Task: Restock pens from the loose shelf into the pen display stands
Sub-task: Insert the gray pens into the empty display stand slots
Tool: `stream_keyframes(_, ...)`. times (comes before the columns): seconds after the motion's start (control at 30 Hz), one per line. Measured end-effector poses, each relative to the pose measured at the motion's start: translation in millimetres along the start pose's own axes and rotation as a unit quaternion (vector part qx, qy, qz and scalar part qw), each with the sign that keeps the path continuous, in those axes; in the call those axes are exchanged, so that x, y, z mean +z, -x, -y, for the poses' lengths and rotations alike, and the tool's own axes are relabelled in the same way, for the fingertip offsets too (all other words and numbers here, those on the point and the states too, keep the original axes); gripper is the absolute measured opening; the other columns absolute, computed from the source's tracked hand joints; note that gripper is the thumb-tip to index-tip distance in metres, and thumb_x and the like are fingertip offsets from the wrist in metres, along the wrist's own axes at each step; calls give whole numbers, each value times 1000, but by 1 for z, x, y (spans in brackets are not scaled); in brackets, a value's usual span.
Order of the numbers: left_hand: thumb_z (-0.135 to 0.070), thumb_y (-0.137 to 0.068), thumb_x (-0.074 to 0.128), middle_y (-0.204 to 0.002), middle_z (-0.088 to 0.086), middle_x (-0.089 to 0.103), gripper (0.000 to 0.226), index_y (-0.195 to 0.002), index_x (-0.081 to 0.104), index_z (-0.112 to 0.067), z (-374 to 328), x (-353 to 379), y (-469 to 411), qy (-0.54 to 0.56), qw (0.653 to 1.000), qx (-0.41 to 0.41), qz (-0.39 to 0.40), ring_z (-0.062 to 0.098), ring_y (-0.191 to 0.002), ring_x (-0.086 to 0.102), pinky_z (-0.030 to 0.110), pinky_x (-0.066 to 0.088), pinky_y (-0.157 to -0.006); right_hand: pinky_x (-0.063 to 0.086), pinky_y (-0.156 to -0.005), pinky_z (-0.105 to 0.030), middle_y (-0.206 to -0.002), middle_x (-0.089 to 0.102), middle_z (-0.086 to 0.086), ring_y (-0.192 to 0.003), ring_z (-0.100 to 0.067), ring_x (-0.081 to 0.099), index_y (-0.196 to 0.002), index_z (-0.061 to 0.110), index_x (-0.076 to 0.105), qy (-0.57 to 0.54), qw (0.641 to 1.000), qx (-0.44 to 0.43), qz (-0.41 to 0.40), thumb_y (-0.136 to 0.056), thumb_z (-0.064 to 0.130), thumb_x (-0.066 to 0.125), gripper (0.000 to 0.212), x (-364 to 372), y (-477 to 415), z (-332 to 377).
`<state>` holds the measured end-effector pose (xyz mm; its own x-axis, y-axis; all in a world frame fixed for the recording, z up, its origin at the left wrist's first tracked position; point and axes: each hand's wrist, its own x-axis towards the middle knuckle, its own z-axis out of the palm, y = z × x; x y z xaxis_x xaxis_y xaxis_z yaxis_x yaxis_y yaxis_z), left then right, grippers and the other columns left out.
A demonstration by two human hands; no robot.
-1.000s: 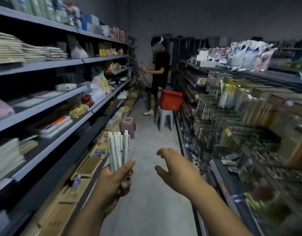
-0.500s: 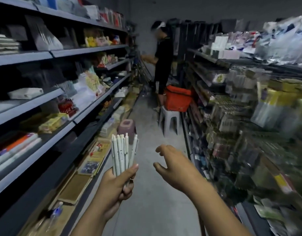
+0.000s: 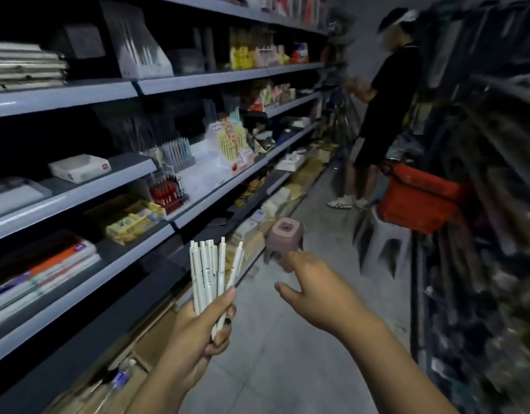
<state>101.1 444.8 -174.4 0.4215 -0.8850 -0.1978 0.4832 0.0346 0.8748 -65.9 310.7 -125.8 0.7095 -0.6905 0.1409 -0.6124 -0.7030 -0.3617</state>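
Restocking pending: left hand (image 3: 198,333) grips slim white plastic pens (image 3: 210,270), none yet placed; right hand (image 3: 314,288) loose, empty; tiered display stands (image 3: 177,153) at eleven o'clock.

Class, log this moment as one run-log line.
left hand: grips bundle of white plastic pens, upright | right hand: empty, apart from bundle | pen display stands: on shelf at left, untouched

The pens (image 3: 211,273) are white with small dark print. The shelves (image 3: 63,97) have pale grey-blue edges. The low stool (image 3: 284,234) is dusty pink, the taller stool (image 3: 386,234) pale grey, the basket (image 3: 419,201) red. The packs (image 3: 129,225) are yellow, the floor tiles (image 3: 272,369) grey.
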Motion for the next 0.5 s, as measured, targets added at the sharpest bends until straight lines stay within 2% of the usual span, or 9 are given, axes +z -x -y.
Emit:
stream_keyframes(0.07, -20, -86, 74, -70, 9, 50, 30, -107, 57, -5, -1, 3, -53, -2, 1000, 7, -14, 12, -39, 29, 13, 21, -35, 50, -83, -39, -123, 56, 0, -108, -23, 57, -126, 22, 49, -2, 1000, -17, 6, -98, 41, 56, 35, 8, -48, -24)
stream_keyframes(0.17, -21, -89, 73, -63, 6, 48, 30, -104, 56, -1, -5, 5, -142, -6, 1000, 7, -22, 11, -37, 28, 14, 20, -35, 45, -74, -37, -110, 53, 4, -92, -17, 51, -117, 23, 50, -6, 999, -29, 13, -98, 42, 55, 28, 21, -129, -59)
stream_keyframes(0.27, -23, -90, 72, -58, 4, 47, 26, -97, 59, -1, -20, 10, -212, -14, 999, 1, -38, 11, -36, 29, 15, 18, -36, 46, -73, -35, -113, 57, 4, -97, -18, 55, -115, 23, 53, -24, 999, -25, 24, -96, 41, 55, 26, 25, -203, -83)
stream_keyframes(0.33, -24, -88, 74, -61, 6, 49, 25, -90, 57, -4, -32, 12, -260, -16, 998, 5, -53, 11, -37, 30, 16, 18, -37, 40, -71, -31, -113, 58, 2, -95, -17, 54, -113, 22, 54, -40, 998, -31, 29, -95, 38, 56, 24, 27, -258, -99)
stream_keyframes(0.43, -25, -86, 74, -63, 7, 49, 28, -87, 54, -5, -51, 17, -330, -4, 998, 12, -64, 10, -36, 31, 15, 20, -35, 51, -80, -34, -115, 56, 5, -99, -14, 56, -122, 24, 56, -86, 995, -33, 36, -95, 41, 59, 32, 27, -332, -119)
stream_keyframes(0.5, -29, -85, 75, -56, 6, 47, 32, -83, 54, -4, -58, 19, -372, -15, 997, 16, -74, 10, -34, 30, 15, 19, -37, 56, -87, -36, -116, 60, 8, -97, -12, 64, -127, 25, 58, -171, 984, -16, 48, -95, 40, 64, 36, 30, -373, -130)
